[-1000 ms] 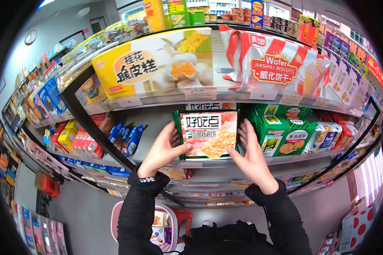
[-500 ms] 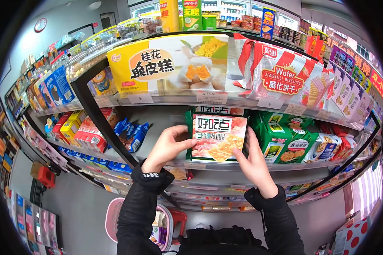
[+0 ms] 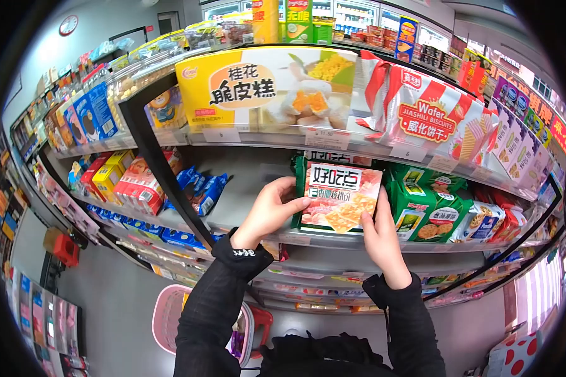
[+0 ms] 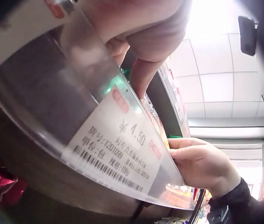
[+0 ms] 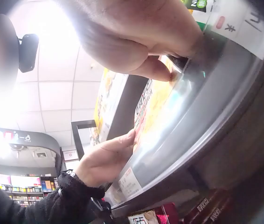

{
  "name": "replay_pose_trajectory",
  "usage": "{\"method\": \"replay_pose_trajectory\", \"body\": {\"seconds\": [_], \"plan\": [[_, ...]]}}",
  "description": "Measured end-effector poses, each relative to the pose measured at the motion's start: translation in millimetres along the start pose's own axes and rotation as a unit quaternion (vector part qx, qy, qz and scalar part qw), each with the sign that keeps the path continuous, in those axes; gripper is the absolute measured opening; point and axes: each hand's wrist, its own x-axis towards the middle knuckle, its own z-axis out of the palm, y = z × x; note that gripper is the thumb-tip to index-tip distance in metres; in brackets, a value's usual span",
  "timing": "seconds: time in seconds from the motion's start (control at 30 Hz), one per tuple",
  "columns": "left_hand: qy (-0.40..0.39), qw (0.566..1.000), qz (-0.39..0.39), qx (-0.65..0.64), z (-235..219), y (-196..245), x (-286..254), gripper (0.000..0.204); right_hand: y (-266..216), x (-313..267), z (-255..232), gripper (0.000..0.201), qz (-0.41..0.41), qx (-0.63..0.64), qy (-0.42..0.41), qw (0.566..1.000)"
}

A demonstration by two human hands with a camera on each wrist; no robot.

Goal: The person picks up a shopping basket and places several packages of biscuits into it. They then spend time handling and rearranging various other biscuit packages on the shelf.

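Note:
A pack of walnut biscuits (image 3: pixel 339 200) with a pink-and-orange front and green edges stands on the middle shelf (image 3: pixel 245 169), behind its clear front strip. My left hand (image 3: pixel 269 212) grips the pack's left side, thumb on the front and fingers round the edge. On the opposite side my right hand (image 3: pixel 383 242) holds it the same way, its thumb low on the front. Another pack with the same lettering (image 3: pixel 329 156) shows just behind it. In the right wrist view the biscuit pack (image 5: pixel 154 107) leans between both thumbs; its back is hidden.
Green biscuit packs (image 3: pixel 440 213) stand close to the right, blue packets (image 3: pixel 204 191) to the left beyond a black shelf post (image 3: pixel 160 163). Overhead, the upper shelf holds a yellow cake box (image 3: pixel 220 94) and wafer bags (image 3: pixel 427 113). A pink basket (image 3: pixel 170 320) sits below left.
The head view has swung left, so the shelf and pack appear farther right. My right fingers have closed in against the pack's side. The pack is slightly more tilted.

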Motion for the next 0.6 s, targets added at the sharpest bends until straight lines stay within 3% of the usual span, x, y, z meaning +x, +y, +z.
{"method": "replay_pose_trajectory", "body": {"seconds": [0.1,0.17,0.3,0.37,0.43,0.47,0.6], "plan": [[-0.016,1.000,-0.003,-0.007,-2,-4,1,0.045,-5,-5,1,0.057,-0.002,0.001,0.001,1.000],[0.011,0.998,0.045,-0.041,-3,-14,0,0.056,-9,-11,1,0.059,0.012,0.020,-0.008,1.000],[0.019,0.999,0.024,-0.046,-6,-6,-7,0.065,-18,-20,-2,0.061,-0.025,-0.056,0.004,0.998],[0.054,0.994,0.046,0.081,-5,-4,-17,0.064,-23,-24,-3,0.062,-0.043,-0.083,0.011,0.996],[0.119,0.955,0.130,0.237,1,9,-39,0.060,-33,-30,-7,0.061,-0.061,-0.069,0.010,0.996],[0.140,0.944,0.156,0.256,8,19,-52,0.055,-36,-34,-9,0.060,-0.080,-0.054,0.012,0.995],[0.147,0.961,0.135,0.189,20,11,-112,0.026,-44,-64,-13,0.049,-0.117,-0.013,-0.059,0.991]]}}
